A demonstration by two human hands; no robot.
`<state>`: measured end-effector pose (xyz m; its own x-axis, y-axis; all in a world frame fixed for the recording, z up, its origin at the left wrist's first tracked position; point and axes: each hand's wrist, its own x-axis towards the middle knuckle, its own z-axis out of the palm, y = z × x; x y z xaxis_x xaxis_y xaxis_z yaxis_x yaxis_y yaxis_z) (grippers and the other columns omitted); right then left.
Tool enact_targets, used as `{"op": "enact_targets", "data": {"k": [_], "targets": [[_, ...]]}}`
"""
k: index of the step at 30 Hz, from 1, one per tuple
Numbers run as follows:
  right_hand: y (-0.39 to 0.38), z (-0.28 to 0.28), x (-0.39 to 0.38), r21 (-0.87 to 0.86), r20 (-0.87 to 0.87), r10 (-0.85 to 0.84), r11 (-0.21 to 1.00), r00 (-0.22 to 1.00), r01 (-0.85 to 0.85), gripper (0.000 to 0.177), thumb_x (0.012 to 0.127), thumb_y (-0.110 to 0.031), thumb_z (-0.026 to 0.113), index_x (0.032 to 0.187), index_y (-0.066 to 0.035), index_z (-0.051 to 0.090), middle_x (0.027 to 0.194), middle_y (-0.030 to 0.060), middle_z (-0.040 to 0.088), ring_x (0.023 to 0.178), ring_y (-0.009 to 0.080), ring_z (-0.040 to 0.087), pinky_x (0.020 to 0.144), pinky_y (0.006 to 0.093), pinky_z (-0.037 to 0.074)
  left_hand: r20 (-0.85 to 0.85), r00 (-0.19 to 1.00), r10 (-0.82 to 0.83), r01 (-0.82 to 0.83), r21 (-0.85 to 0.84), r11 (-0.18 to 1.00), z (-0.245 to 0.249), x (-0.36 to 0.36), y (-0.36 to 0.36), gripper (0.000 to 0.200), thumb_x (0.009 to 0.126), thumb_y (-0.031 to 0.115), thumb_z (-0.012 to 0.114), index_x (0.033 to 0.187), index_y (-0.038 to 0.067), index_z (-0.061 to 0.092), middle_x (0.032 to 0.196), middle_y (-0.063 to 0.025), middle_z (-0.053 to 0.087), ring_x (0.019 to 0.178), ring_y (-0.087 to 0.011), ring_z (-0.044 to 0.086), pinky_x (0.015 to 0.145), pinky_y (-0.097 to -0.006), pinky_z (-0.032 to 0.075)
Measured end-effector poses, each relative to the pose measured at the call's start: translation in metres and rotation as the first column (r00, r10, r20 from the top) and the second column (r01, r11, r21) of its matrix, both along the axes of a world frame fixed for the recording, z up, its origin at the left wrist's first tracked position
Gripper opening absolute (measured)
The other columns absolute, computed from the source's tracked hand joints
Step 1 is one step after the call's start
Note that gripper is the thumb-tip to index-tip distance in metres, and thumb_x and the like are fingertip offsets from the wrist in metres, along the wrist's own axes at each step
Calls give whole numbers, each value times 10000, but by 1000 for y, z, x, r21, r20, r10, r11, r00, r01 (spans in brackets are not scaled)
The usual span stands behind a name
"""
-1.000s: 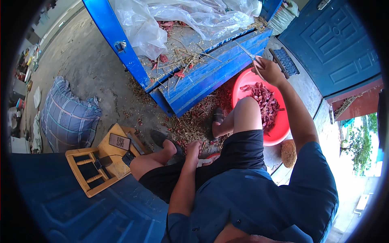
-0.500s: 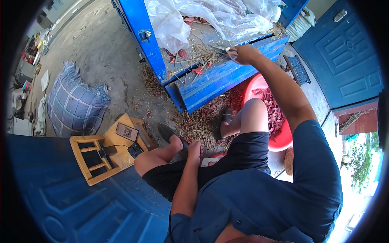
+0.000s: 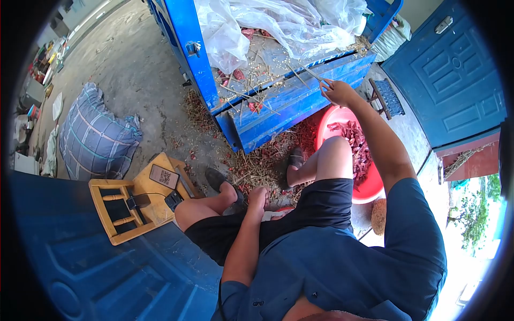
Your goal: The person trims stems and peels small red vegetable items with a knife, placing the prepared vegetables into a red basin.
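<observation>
My right hand (image 3: 337, 93) grips a pair of scissors (image 3: 313, 74) at the near edge of the blue truck bed (image 3: 305, 85). The blades point left over the edge, and the fingers partly cover the handles. Dry stalks, pale seeds and a few red dried chilies (image 3: 255, 107) lie on the bed and its ledge. My left hand (image 3: 259, 198) rests by my thigh, curled into a fist, with nothing showing in it. Beside my right knee stands a red basin (image 3: 377, 187) holding many dried chilies.
Crumpled clear plastic (image 3: 300, 32) covers the back of the bed. Stalks and chili scraps (image 3: 251, 171) litter the floor around my feet. At left are a wooden chair (image 3: 147, 187) with a phone (image 3: 164, 176) on it and a plaid sack (image 3: 99, 134). A small stool (image 3: 388, 99) stands at right.
My right hand and the scissors have moved slightly right and toward me, off the bed surface to its outer edge. Some debris on the ledge has shifted. My left hand stays put.
</observation>
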<state>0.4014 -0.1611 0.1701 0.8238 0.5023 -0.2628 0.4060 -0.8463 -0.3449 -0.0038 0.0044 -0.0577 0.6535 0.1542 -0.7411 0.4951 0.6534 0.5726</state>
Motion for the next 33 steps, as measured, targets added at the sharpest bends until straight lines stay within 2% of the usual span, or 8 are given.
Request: {"op": "enact_targets", "data": {"k": [5,11,13,17,21,23,25,33], "targets": [[15,-19,-27,151,-144,128,983,981,-106,385,906,-307,630,1123,10,655,769,120,704,622,193,678,582,309,547,-38,998,49,-48,9,999,12,-6,5,128,835,132,489,875,87,601,590,52,451,466,-76,407,407,-236,265],[38,-2,-89,372,-410,255,924,876,-95,520,882,-83,667,1362,39,508,1172,102,686,1075,112,626,933,256,484,-26,1000,13,-13,14,1000,6,-5,3,113,844,148,500,859,97,600,589,53,452,462,-76,409,418,-232,273],[47,4,-92,687,-333,257,725,907,47,528,865,-71,672,1356,38,514,1187,111,687,1094,133,637,927,275,495,-52,999,-3,4,10,1000,13,0,0,113,847,140,495,855,97,599,588,51,452,458,-78,403,419,-234,276],[72,43,-103,8,-44,247,969,968,-247,514,862,26,642,1355,53,504,1341,130,597,1227,176,572,987,294,486,-38,999,-7,6,-5,1000,4,1,-1,113,849,128,488,866,99,595,589,47,451,454,-83,396,422,-242,282],[36,14,-89,536,-518,404,841,754,-82,519,858,-8,641,1364,1,528,1308,113,623,1196,194,599,983,311,488,-46,998,30,-31,-16,999,2,-4,5,116,833,138,503,902,100,588,607,46,452,473,-85,413,429,-249,280],[36,38,-88,396,-566,326,913,758,-97,545,859,44,603,1387,59,467,1363,131,575,1227,199,581,1013,299,474,-54,998,19,-19,-3,1000,-7,-6,6,114,830,134,502,899,100,587,609,46,452,475,-85,413,429,-249,277],[27,10,-52,691,-430,300,716,851,96,546,807,70,595,1345,87,502,1324,138,611,1239,189,579,970,267,493,-61,998,1,0,14,1000,-11,-4,6,113,827,131,501,895,100,586,611,47,453,478,-85,413,430,-249,275],[75,7,73,438,126,93,888,988,-139,448,847,-84,602,1293,-39,598,1277,91,650,1144,197,644,943,295,505,-78,997,-29,30,7,1000,-12,4,4,112,835,125,489,865,97,593,610,44,448,481,-68,390,427,-246,268]]}}
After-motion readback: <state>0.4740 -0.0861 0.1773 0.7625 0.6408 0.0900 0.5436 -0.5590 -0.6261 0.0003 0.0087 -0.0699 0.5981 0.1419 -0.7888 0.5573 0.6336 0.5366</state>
